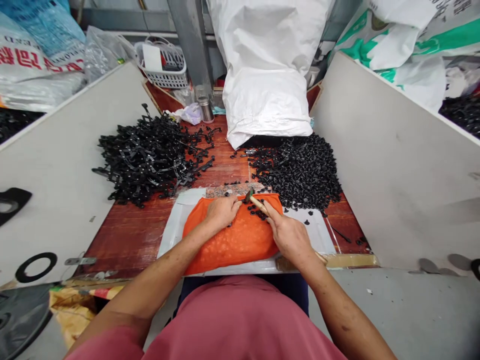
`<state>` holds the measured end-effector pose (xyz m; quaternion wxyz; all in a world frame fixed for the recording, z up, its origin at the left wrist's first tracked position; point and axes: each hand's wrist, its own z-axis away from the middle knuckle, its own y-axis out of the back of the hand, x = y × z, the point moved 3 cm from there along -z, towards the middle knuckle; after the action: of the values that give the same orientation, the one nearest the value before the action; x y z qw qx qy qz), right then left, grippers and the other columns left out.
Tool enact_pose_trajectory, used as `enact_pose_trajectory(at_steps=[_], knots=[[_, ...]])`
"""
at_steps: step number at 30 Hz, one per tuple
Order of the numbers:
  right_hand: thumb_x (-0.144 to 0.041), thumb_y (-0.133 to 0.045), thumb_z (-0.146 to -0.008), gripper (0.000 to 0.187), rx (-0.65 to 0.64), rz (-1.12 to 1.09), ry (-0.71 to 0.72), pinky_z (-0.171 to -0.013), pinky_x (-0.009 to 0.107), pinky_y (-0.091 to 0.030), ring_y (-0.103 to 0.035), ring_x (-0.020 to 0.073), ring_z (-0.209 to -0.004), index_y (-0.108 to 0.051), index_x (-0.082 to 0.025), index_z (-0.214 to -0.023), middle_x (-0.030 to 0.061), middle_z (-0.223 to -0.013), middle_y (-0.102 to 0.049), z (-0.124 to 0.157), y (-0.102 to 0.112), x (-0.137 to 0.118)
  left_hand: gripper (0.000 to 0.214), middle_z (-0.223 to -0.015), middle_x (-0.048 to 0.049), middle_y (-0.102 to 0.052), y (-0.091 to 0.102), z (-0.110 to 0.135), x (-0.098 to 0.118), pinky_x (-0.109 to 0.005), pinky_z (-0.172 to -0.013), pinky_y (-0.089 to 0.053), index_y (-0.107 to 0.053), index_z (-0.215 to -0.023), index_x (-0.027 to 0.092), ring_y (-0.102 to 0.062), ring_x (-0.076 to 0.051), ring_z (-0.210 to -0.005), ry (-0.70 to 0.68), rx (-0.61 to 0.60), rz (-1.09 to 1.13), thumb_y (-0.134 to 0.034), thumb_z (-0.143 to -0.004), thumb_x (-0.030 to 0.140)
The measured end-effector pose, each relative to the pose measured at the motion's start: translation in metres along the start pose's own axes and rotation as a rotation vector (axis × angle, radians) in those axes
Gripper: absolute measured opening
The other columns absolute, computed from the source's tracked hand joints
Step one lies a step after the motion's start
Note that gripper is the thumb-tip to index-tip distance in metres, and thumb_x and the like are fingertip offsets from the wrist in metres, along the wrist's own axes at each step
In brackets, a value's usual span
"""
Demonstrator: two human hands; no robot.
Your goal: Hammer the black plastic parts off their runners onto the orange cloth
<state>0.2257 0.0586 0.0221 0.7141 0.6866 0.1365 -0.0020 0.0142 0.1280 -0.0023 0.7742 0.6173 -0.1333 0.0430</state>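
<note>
My right hand (290, 236) is wrapped round the wooden handle of a small hammer (258, 203), whose dark head is just beyond the fingertips of my left hand (222, 211). The left thumb and fingers are pinched together beside that head; whatever they hold is too small and hidden to name. Both hands are over an orange cloth (225, 247), bulging like a filled bag. Several small black round pieces (258, 213) lie on it between my hands. A speckled stone-like slab (240, 189) shows at its far edge.
Black strap-like parts (146, 157) are heaped left, small black knobs (303, 170) right. A white sack (268, 75) leans behind. Grey panels (67, 165) wall both sides. A metal cup (205, 109) and a white basket (165, 65) stand at the back left.
</note>
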Motion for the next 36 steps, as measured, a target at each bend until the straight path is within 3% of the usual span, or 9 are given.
enact_pose_trajectory(at_steps=[5, 9, 13, 18, 25, 29, 31, 33, 36], knots=[[-0.026, -0.043, -0.107, 0.056, 0.142, -0.09, 0.029, -0.073, 0.028, -0.056, -0.076, 0.0204, -0.085, -0.038, -0.03, -0.162, 0.0064, -0.107, -0.08, -0.003, 0.009, 0.001, 0.039, -0.103, -0.0095, -0.08, 0.0, 0.001, 0.0, -0.032, -0.079, -0.049, -0.073, -0.104, 0.024, -0.074, -0.026, -0.096, -0.007, -0.011, 0.0, -0.039, -0.105, 0.045], [-0.027, -0.05, -0.104, 0.056, 0.025, -0.02, 0.028, -0.066, 0.029, -0.055, -0.074, 0.0206, -0.071, -0.044, -0.031, -0.159, 0.0038, -0.09, -0.08, -0.003, 0.003, 0.001, 0.04, -0.105, -0.0095, -0.079, 0.002, 0.002, 0.0, -0.032, -0.079, -0.049, -0.073, -0.107, 0.024, -0.074, -0.025, -0.098, -0.009, -0.021, -0.027, -0.038, -0.105, 0.044], [-0.027, -0.043, -0.107, 0.055, 0.118, -0.095, 0.027, -0.074, 0.028, -0.056, -0.076, 0.0203, -0.087, -0.038, -0.03, -0.162, 0.0065, -0.106, -0.079, -0.002, 0.008, -0.002, 0.04, -0.104, -0.0077, -0.08, 0.002, 0.001, 0.001, -0.031, -0.08, -0.049, -0.073, -0.106, 0.026, -0.074, -0.024, -0.098, -0.002, -0.025, -0.028, -0.038, -0.105, 0.045], [-0.028, -0.047, -0.105, 0.053, -0.034, 0.0, 0.02, -0.071, 0.03, -0.056, -0.075, 0.0211, -0.078, -0.045, -0.033, -0.158, 0.0056, -0.098, -0.08, -0.006, 0.005, -0.004, 0.04, -0.104, -0.0104, -0.079, 0.002, 0.001, 0.001, -0.032, -0.078, -0.049, -0.073, -0.108, 0.024, -0.074, -0.026, -0.097, 0.006, -0.03, -0.044, -0.038, -0.105, 0.044], [-0.03, -0.047, -0.105, 0.054, -0.033, -0.019, 0.021, -0.073, 0.029, -0.055, -0.075, 0.0203, -0.079, -0.044, -0.032, -0.159, 0.0062, -0.1, -0.081, -0.008, -0.005, -0.006, 0.042, -0.105, -0.0103, -0.079, -0.001, 0.002, 0.001, -0.03, -0.078, -0.048, -0.073, -0.11, 0.024, -0.074, -0.024, -0.096, 0.003, -0.011, -0.042, -0.038, -0.105, 0.046], [-0.03, -0.043, -0.106, 0.053, 0.03, -0.224, -0.011, -0.079, 0.031, -0.056, -0.076, 0.0216, -0.088, -0.043, -0.034, -0.159, 0.0059, -0.115, -0.08, -0.004, 0.003, 0.003, 0.039, -0.102, -0.0088, -0.079, -0.002, 0.003, 0.002, -0.029, -0.079, -0.047, -0.073, -0.107, 0.024, -0.073, -0.023, -0.093, -0.073, -0.048, 0.009, -0.04, -0.104, 0.043], [-0.033, -0.04, -0.107, 0.054, 0.072, -0.372, -0.061, -0.081, 0.031, -0.056, -0.076, 0.0215, -0.091, -0.041, -0.035, -0.16, 0.005, -0.122, -0.078, 0.005, 0.007, 0.017, 0.037, -0.101, -0.0068, -0.079, 0.013, -0.001, -0.004, -0.027, -0.079, -0.047, -0.073, -0.102, 0.024, -0.071, -0.022, -0.092, -0.162, -0.094, 0.045, -0.042, -0.104, 0.044], [-0.037, -0.04, -0.106, 0.054, 0.102, -0.461, -0.13, -0.079, 0.032, -0.056, -0.076, 0.0213, -0.086, -0.043, -0.034, -0.16, 0.0051, -0.123, -0.078, 0.019, 0.006, 0.037, 0.038, -0.1, -0.0052, -0.078, 0.047, -0.011, -0.02, -0.026, -0.078, -0.046, -0.073, -0.105, 0.025, -0.07, -0.022, -0.091, -0.163, -0.057, 0.036, -0.042, -0.103, 0.049], [-0.042, -0.041, -0.104, 0.055, 0.125, -0.5, -0.272, -0.076, 0.035, -0.058, -0.074, 0.0225, -0.076, -0.048, -0.03, -0.157, 0.0049, -0.105, -0.081, 0.045, -0.01, 0.071, 0.056, -0.103, -0.0071, -0.076, 0.124, -0.027, -0.059, -0.032, -0.085, -0.048, -0.055, -0.143, 0.027, -0.069, -0.026, -0.095, 0.148, 0.262, -0.074, -0.037, -0.102, 0.06]])
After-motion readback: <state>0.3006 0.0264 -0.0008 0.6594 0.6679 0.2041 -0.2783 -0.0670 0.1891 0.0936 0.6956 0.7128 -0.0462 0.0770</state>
